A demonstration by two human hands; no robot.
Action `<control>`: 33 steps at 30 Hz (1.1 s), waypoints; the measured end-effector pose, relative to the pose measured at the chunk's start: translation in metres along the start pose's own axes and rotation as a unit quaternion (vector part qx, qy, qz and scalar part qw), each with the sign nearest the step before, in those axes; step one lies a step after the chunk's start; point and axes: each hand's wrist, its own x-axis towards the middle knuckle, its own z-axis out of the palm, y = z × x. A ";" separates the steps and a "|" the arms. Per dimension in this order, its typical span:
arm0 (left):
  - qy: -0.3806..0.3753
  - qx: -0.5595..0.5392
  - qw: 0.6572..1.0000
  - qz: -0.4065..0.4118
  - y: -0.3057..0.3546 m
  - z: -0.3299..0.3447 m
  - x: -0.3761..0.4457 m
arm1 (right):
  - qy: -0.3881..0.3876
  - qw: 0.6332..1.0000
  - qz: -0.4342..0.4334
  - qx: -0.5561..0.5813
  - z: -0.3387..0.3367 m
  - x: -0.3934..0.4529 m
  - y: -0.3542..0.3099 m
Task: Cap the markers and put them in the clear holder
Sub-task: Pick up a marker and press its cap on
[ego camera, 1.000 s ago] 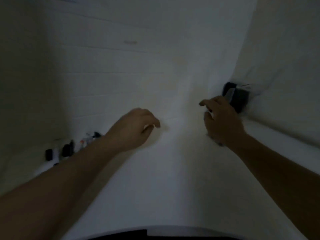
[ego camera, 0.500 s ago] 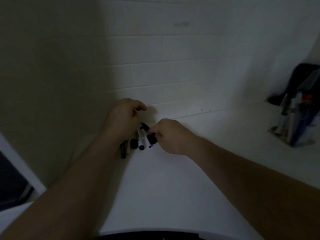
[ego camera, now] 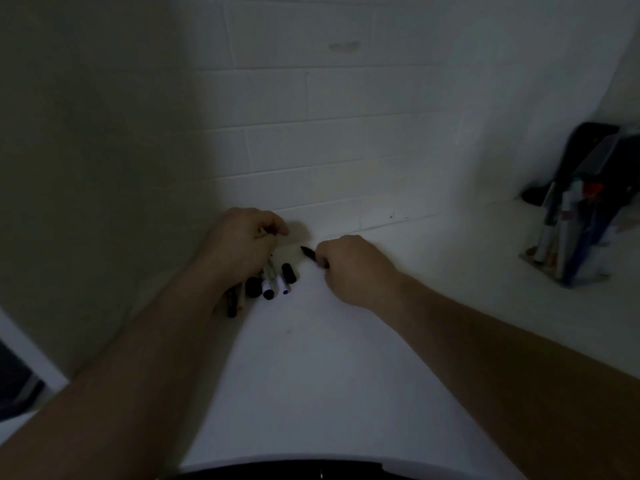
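Note:
A small heap of markers and loose caps (ego camera: 269, 285) lies on the white table near the left wall. My left hand (ego camera: 242, 244) hovers over the heap with fingers curled around something small and dark; I cannot tell what it is. My right hand (ego camera: 349, 268) is closed on a black marker (ego camera: 308, 252), whose dark end sticks out to the left. The clear holder (ego camera: 571, 237) stands far right, with several markers upright inside it.
A white tiled wall (ego camera: 346, 140) rises just behind the hands. A dark object (ego camera: 588, 143) leans behind the holder. A plain wall closes the left side. A dark gap (ego camera: 14, 386) shows at the lower left past the table edge.
The view swung left from the holder to the marker heap. My right hand left the holder, reached the heap and lifted a black marker away to the right.

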 end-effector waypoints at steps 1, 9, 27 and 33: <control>-0.033 -0.009 0.999 0.004 0.001 -0.002 0.000 | 0.007 1.000 0.010 0.002 -0.005 -0.006 0.009; -0.187 0.085 0.978 0.041 0.014 -0.001 -0.008 | 0.076 0.991 0.110 0.024 -0.023 -0.051 0.080; -0.033 -0.069 0.993 0.094 0.055 0.037 -0.012 | 0.216 0.974 0.009 0.072 -0.029 -0.072 0.088; -0.015 -0.114 0.992 0.052 0.062 0.042 -0.015 | 0.187 0.980 -0.016 0.062 -0.029 -0.075 0.072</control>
